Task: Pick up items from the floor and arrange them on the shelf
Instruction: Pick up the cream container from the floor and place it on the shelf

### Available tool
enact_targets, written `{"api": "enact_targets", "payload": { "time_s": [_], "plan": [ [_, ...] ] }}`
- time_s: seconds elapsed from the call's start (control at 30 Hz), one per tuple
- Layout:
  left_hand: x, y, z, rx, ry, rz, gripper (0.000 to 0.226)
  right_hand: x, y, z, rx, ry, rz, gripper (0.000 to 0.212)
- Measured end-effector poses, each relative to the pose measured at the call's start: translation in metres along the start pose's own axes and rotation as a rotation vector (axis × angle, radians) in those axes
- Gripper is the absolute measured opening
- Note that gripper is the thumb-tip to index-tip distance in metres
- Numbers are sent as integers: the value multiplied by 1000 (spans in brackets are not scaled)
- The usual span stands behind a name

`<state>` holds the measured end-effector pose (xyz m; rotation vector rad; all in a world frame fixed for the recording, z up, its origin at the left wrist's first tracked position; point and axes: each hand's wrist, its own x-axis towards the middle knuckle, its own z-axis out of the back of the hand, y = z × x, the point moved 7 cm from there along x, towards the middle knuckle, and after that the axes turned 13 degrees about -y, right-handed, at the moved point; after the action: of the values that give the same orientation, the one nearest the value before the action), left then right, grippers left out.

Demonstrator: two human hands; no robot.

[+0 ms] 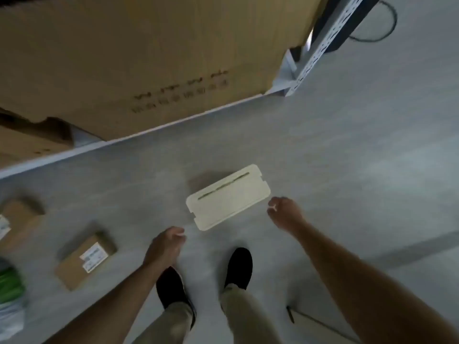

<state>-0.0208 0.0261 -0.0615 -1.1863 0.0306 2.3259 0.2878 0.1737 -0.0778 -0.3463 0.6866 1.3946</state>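
Observation:
A flat cream-white box [228, 197] with a thin slot along its top lies on the grey floor just ahead of my feet. My left hand [166, 245] hangs below the box's near-left corner, fingers loosely curled, holding nothing. My right hand [285, 212] is beside the box's right end, fingers curled in, also holding nothing. Neither hand touches the box. The shelf's bottom board [149, 131] runs across the view above, with a large cardboard carton [149, 58] on it.
A small brown box with a white label [85, 260] lies on the floor at left, another brown box [21, 219] farther left, and a green and white bag [11, 294] at the left edge. A perforated shelf upright [323, 43] stands upper right. My black shoes [238, 268] are below.

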Motion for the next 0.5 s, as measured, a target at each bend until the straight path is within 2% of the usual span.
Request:
{"api": "enact_targets", "payload": {
  "time_s": [0.07, 0.17, 0.27, 0.37, 0.5],
  "plan": [
    [63, -2, -41, -123, -27, 65, 43, 61, -13, -25, 47, -69, -62, 45],
    [138, -2, -89, -295, -71, 228, 63, 133, -22, -56, 170, -114, -169, 75],
    [167, 8, -132, -441, -33, 436, 78, 170, -32, -97, 281, -58, -252, 101],
    [178, 11, -158, -617, 51, 518, 74, 183, -36, -126, 491, -1, -356, 96],
    [170, 11, -145, -700, -77, 461, 69, 163, -29, -124, 593, -111, -396, 89]
  ]
}}
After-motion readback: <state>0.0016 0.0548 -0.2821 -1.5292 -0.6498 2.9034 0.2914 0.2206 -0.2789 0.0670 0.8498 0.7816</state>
